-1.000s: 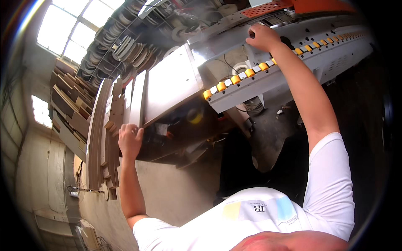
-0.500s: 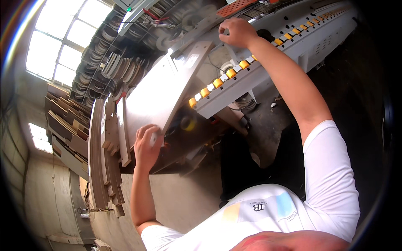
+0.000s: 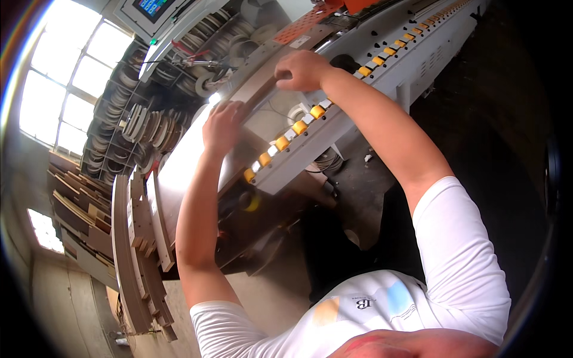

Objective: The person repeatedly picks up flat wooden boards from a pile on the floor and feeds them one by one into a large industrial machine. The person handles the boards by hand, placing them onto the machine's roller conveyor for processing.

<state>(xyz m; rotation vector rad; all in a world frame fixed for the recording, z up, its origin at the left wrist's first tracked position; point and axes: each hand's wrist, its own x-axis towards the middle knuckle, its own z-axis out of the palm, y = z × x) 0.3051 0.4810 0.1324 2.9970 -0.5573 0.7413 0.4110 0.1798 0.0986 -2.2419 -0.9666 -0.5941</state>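
Observation:
A narrow, pale brown board lies slanting along the bed of a long grey machine. My left hand is at the board's near end, its fingers bent against it and a little blurred. Farther along, my right hand curls at the board's near side edge, with thumb and fingers bent toward each other. Its fingertips are partly hidden, so its hold on the board shows only in part. Below my hands runs a row of yellow rollers on the machine's rail.
A white worktop extends under my left forearm. Stacked boards stand at the left. Behind are racks of coiled edging strip and a control panel. An orange perforated guard sits at the machine's far side.
My left hand has moved up and forward from the worktop's near edge to the board's end. The board has slid farther along the machine. The whole view has shifted somewhat.

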